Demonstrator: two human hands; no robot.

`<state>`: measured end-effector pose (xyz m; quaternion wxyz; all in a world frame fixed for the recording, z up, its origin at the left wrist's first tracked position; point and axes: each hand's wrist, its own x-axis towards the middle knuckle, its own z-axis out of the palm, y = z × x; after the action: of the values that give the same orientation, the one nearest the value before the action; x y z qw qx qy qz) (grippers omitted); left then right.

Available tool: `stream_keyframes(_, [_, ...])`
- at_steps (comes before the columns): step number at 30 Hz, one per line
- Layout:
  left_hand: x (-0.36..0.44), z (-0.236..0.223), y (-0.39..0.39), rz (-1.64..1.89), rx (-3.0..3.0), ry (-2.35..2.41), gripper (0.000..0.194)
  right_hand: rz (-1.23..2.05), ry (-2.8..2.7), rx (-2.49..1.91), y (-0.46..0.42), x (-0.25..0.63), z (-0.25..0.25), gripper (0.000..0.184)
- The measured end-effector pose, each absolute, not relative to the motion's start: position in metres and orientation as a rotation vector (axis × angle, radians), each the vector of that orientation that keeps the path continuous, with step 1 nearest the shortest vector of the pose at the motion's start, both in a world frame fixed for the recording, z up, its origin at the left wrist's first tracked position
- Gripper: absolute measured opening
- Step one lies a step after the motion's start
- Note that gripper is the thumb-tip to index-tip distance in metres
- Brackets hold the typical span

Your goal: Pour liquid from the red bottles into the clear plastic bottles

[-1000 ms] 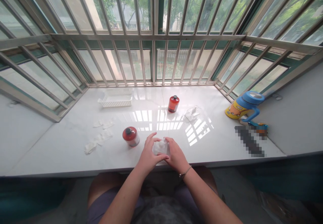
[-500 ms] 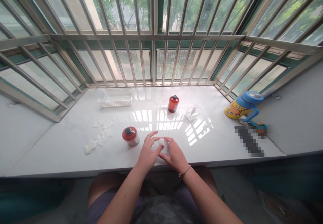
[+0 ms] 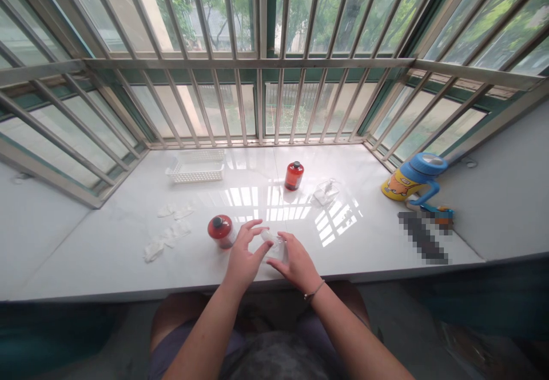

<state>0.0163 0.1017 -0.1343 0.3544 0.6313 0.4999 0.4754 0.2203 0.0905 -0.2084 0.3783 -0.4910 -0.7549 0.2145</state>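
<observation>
My right hand is closed around the side of a small clear container near the counter's front edge. Between the thumb and fingers of my left hand is a clear rounded cap, tilted at the container's upper left. Whether cap and container still touch I cannot tell. Just left of my left hand stands a red bottle with a black cap. A second red bottle stands farther back, beside another clear container.
Crumpled white gloves lie on the left of the white counter. A white perforated basket sits behind them. At right are a yellow-and-blue mug, a small blue-orange item and a pixelated dark patch. Metal bars line the window.
My left hand has shifted left with the clear cap, which was over the middle of the container and now sits tilted at its upper left. My right hand has stayed at the container.
</observation>
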Motion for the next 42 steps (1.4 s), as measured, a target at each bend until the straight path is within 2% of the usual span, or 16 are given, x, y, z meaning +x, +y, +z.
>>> stream_keyframes(8, [0.017, -0.138, 0.102, 1.340, 1.577, 1.228, 0.030, 0.553, -1.926, -1.261, 0.090, 0.220, -0.206, 0.075])
stream_keyframes(22, [0.018, -0.130, 0.097, 1.324, 1.610, 1.238, 0.033, 0.553, -1.935, -1.267, 0.090, 0.220, -0.207, 0.075])
stream_keyframes(29, [-0.001, -0.091, 0.078, 1.403, 1.737, 1.282, 0.030, 0.538, -1.941, -1.283, 0.090, 0.220, -0.206, 0.074])
stream_keyframes(35, [-0.072, -0.037, 0.069, 1.607, 2.201, 1.705, 0.037, 0.519, -1.946, -1.286, 0.089, 0.221, -0.208, 0.074])
stream_keyframes(38, [-0.118, -0.037, 0.082, 1.398, 2.276, 2.150, 0.032, 0.508, -1.950, -1.280, 0.089, 0.221, -0.209, 0.074])
stream_keyframes(42, [-0.169, -0.072, 0.104, 0.978, 2.138, 2.548, 0.028, 0.499, -1.946, -1.280, 0.089, 0.221, -0.210, 0.074])
